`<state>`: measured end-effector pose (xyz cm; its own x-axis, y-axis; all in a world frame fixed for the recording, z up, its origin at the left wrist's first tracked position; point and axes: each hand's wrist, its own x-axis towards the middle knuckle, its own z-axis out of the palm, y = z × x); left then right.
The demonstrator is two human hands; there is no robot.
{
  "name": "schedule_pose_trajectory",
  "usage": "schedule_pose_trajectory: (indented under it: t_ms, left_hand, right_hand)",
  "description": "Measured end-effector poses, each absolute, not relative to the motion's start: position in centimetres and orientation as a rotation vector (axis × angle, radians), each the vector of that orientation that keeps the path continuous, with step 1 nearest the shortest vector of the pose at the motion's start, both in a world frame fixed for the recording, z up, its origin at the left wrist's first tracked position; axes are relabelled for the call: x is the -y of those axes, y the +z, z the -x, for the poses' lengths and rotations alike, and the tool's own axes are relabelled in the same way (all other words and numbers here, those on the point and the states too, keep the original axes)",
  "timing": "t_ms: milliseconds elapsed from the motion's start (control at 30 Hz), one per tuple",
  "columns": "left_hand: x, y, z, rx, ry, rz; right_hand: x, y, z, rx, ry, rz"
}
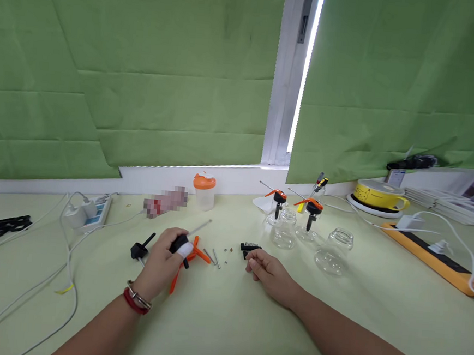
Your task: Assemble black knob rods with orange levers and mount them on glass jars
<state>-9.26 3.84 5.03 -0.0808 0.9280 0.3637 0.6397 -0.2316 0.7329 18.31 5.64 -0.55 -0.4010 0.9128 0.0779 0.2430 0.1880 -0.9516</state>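
Observation:
My left hand [162,262], its thumb tip wrapped in white, closes around a black part [179,243] with a thin metal rod pointing up and to the right. Beneath and beside it lies an orange piece with several arms [195,249]. To its left lies another black part [138,250] with a stem. My right hand [270,276] rests on the table, fingers curled together, at a small black piece [249,248] with a ridged or coiled top; what its fingertips hold is hidden. Between the hands lie metal rods [216,258] and several tiny pieces [231,250].
Right of centre stand glass jars [333,253] and two black-and-orange assemblies [313,207] with rods. An orange-lidded cup [204,191] stands behind. White cables [76,285] and a power strip [98,216] lie left; an orange power strip [431,258] and yellow bowl [379,194] are right.

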Motion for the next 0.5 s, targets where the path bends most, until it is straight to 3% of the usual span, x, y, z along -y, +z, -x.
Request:
schedule_pose_trajectory:
  t_ms: [133, 267, 500]
  left_hand:
    - [-5.5, 4.4, 11.9, -2.242, 0.898, -1.99]
    - [-6.1, 3.8, 13.1, -2.408, 0.43, -2.005]
    - [-6.0, 3.7, 13.1, -2.451, 0.317, -2.053]
  right_hand:
    - [-5.7, -0.5, -18.3, 1.818, 1.203, 1.101]
    - [-5.8, -0.6, -18.3, 1.845, 1.17, 1.119]
    - [-5.9, -0.6, -18.3, 1.896, 1.119, 1.123]
